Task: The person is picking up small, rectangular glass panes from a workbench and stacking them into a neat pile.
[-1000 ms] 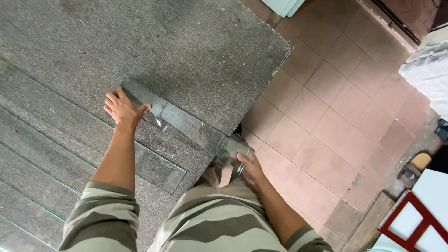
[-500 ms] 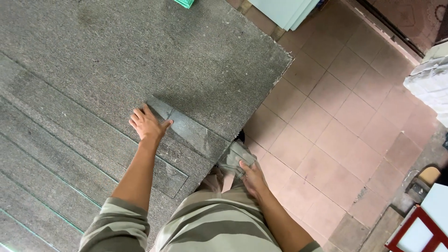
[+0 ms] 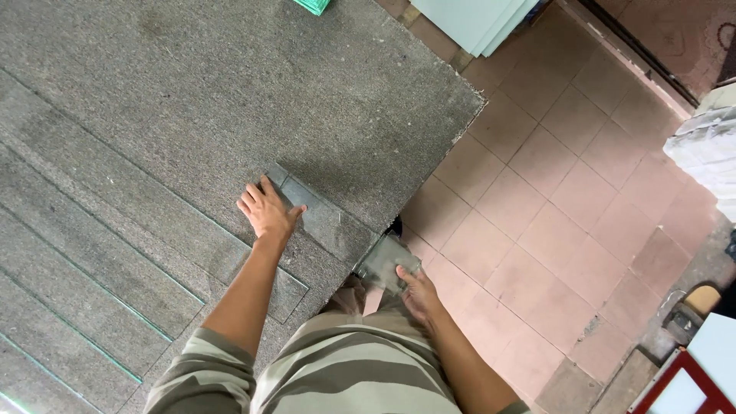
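Observation:
My left hand [image 3: 266, 212] lies flat, fingers spread, on the far end of a narrow clear glass strip [image 3: 326, 218] that rests on a grey carpeted table [image 3: 230, 92]. The strip runs diagonally to the table's near right edge and juts out past it. My right hand [image 3: 415, 287] grips that overhanging end of the glass strip [image 3: 386, 262] just off the table edge, above my striped clothing.
Several long glass strips [image 3: 100, 253] lie side by side on the table's left part. Pink floor tiles [image 3: 552, 207] spread to the right. Pale panels [image 3: 479, 19] lean at the top. A red-framed object [image 3: 690, 383] sits at the bottom right, a white bundle [image 3: 709, 153] at the right.
My left hand has slid right along the glass strip toward the table edge. My right hand stays at the overhanging end. The view has shifted right.

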